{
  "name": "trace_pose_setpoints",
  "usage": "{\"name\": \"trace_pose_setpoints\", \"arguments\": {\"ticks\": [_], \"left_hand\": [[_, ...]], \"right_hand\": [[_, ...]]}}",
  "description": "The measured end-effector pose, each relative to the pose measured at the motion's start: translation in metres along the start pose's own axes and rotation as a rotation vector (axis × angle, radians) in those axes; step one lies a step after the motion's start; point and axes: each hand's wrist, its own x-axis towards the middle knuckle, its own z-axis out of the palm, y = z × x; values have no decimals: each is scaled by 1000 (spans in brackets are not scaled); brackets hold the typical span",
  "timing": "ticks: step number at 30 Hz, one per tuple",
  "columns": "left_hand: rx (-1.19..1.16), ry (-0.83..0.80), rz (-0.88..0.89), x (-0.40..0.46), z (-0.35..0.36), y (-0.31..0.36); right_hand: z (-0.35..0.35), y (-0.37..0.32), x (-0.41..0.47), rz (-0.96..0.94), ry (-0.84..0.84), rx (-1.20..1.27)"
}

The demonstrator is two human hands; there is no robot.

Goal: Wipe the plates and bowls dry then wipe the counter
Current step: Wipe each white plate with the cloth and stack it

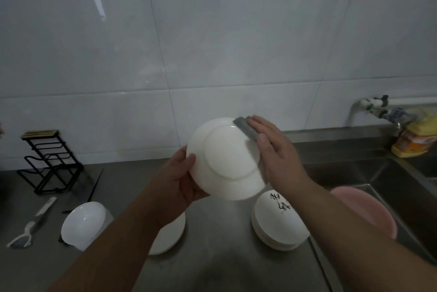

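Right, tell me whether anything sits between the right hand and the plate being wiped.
Only the grey cloth. The right hand presses it flat against the upturned underside of the white plate, which the left hand grips at its left rim. Nothing else intervenes.

Both forearms reach forward, raised. The left hand point(182, 180) is curled, thumb point(189, 161) on top and fingers tucked out of sight beneath. The right hand point(276, 149) lies flat, its fingers point(262, 126) straight, close together, pressing downward.
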Motion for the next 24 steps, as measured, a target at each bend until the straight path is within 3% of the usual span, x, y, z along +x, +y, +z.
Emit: {"name": "trace_pose_setpoints", "arguments": {"ticks": [4,9,15,20,24], "left_hand": [[-60,48,67,1,6,-5],[-177,142,180,0,12,-16],[-184,126,246,-2,24,-20],[-139,121,236,-2,27,-24],[-119,100,121,-6,16,-17]], "right_hand": [[2,-1,-5,-51,-79,-169],[46,-6,-80,-60,-149,-141],[42,-14,-39,113,57,-39],[69,-24,-84,75,21,21],[46,-9,-55,40,155,61]]}}
